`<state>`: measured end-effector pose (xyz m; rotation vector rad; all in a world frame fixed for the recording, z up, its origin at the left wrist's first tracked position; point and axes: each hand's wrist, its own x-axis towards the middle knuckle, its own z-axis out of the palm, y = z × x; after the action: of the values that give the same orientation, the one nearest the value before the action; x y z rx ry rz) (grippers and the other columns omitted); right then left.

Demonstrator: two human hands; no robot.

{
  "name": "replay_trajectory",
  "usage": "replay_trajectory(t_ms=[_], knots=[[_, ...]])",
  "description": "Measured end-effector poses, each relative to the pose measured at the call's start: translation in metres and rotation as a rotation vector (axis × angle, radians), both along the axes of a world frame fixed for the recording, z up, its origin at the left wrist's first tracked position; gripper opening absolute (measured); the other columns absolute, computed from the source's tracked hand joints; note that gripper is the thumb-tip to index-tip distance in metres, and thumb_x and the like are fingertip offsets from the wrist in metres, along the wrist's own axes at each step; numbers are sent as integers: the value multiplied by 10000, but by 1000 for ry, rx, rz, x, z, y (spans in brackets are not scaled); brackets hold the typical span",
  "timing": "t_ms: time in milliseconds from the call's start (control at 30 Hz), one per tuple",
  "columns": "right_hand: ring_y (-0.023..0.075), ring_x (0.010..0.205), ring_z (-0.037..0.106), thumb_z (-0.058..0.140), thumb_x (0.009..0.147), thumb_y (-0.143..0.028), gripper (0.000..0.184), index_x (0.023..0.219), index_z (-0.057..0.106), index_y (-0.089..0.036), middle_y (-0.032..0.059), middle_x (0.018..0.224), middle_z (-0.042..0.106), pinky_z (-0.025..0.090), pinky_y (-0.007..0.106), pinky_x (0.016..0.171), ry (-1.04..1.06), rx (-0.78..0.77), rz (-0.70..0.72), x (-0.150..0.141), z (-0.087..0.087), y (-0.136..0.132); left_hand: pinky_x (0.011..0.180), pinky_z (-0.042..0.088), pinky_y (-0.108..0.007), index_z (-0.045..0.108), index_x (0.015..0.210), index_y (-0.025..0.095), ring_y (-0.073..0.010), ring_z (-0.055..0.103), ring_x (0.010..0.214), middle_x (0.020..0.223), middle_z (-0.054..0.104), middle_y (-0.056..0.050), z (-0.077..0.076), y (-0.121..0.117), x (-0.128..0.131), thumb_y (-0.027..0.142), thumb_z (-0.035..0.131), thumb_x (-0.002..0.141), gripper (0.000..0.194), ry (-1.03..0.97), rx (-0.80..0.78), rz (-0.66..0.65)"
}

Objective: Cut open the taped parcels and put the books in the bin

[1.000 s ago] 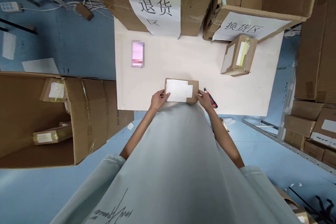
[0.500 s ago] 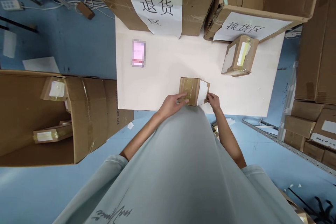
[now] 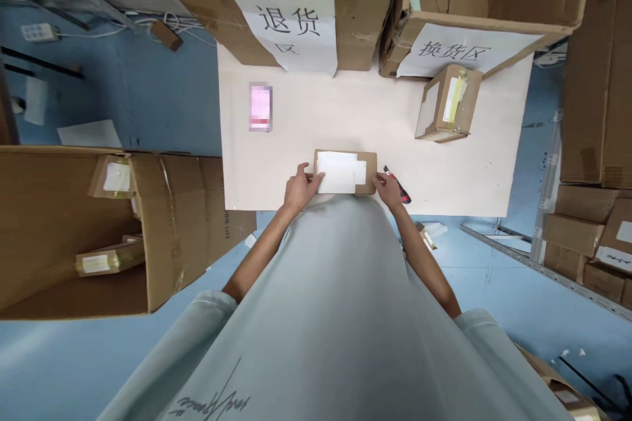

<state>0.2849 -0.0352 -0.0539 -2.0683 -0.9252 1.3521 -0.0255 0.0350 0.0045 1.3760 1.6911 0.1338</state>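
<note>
A small cardboard box [image 3: 370, 161] lies at the front edge of the white table, a large white label facing up. My left hand [image 3: 301, 189] grips its left end, thumb over the label's edge. At the right end, my right hand [image 3: 388, 189] pinches the box's corner between its fingers. A red and black utility knife [image 3: 399, 187] lies on the table just beyond my right hand, partly behind the fingers.
Two large open cartons with paper signs, one left [image 3: 363, 33] and one right [image 3: 498, 23], stand at the back. A taped box [image 3: 447, 104] sits before the right one. A pink blurred rectangle [image 3: 261, 107] lies at left. An open carton [image 3: 182, 223] is beside the table.
The small box has turned so its labelled face is up, and it has shifted left. Both hands moved left with it. The utility knife has come into sight beside my right hand.
</note>
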Motion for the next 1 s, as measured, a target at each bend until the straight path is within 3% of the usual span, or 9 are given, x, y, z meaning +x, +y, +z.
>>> replay_trajectory(t_ms=[133,267,433,567,700,833,1000], knots=[[303,1113,827,740,991,-470,372,1264,822,-230,120,1299,846,645,507,1090,-78,8,135,-25,36,5,1152,573,-473,549,1562,126,-319,771,1257,1141,863,-137,-26,2,-26,478,740,1014,679,-91,-119,200],[300,1108,834,726,1029,-502,383,1326,833,-285,76,1356,832,662,475,1069,1,111,235,-49,77,4,1075,649,-410,579,1499,99,-254,780,1223,1257,831,-170,-39,0,-48,444,751,1006,626,-234,-188,404],[347,1252,795,759,1020,-527,394,1359,836,-342,43,1345,840,620,503,1149,42,190,350,-72,99,6,1119,649,-450,653,1408,132,-284,742,1339,1434,761,-219,-43,8,-70,383,833,919,579,-239,-174,442],[335,1193,812,728,1035,-491,338,1313,846,-341,32,1255,868,638,479,1099,-28,203,364,-64,91,10,1170,622,-487,676,1399,140,-302,738,1351,1497,730,-229,-43,17,-71,338,871,848,617,-265,-153,412],[332,1126,829,687,1043,-445,248,1119,864,-288,58,1150,883,642,456,1054,-114,130,359,-33,67,14,1191,607,-499,678,1415,138,-302,738,1351,1485,743,-212,-41,18,-47,313,848,854,612,-321,-180,335],[343,1206,811,717,1007,-403,272,1164,845,-221,123,1218,871,602,506,1153,-127,20,187,-4,35,19,1175,604,-506,676,1421,125,-328,739,1343,1514,720,-229,-40,24,-17,269,821,836,620,-290,-177,268],[335,1408,728,750,987,-517,497,1356,782,-184,165,1468,784,570,524,1224,82,19,-43,0,11,36,1169,569,-511,582,1566,115,-401,710,1388,1596,648,-282,-32,48,-2,271,921,741,905,-153,-172,281]])
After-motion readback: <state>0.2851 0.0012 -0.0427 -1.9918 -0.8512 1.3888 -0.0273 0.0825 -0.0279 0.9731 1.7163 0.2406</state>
